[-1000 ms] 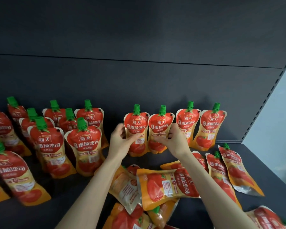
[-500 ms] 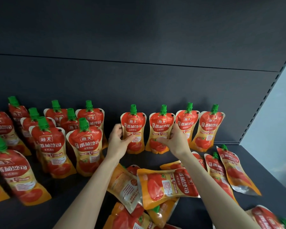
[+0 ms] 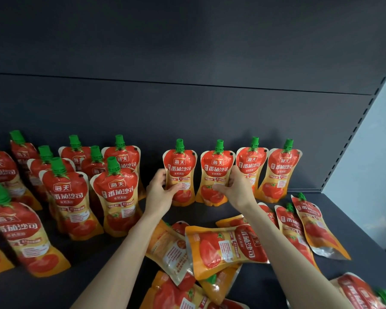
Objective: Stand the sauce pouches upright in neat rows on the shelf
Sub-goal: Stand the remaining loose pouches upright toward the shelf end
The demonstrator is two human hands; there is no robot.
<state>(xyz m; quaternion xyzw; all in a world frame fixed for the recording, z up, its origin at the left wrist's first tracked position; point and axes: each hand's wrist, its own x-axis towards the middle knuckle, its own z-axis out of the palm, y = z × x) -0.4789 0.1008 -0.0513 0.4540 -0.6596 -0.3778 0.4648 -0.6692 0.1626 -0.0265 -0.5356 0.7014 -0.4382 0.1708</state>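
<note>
Red and orange sauce pouches with green caps cover the dark shelf point(image 3: 236, 210). Along the back wall stands a row of upright ones. My left hand point(image 3: 159, 192) grips the leftmost of that row, an upright pouch point(image 3: 180, 166), by its left side. My right hand point(image 3: 236, 189) holds the pouch beside it point(image 3: 216, 168) by its right edge. Two more upright pouches point(image 3: 283, 170) stand to the right. Several pouches point(image 3: 227, 246) lie flat in a heap between my forearms.
A block of several upright pouches point(image 3: 114, 192) fills the left of the shelf, the nearest point(image 3: 20, 233) leaning. Flat pouches point(image 3: 312, 224) lie at the right by the slotted upright point(image 3: 352, 134). Another pouch point(image 3: 361, 293) lies at the bottom right corner.
Both hands have shifted the two held pouches slightly left and straightened them against the back wall. The gap to the pouches on the right has closed a little.
</note>
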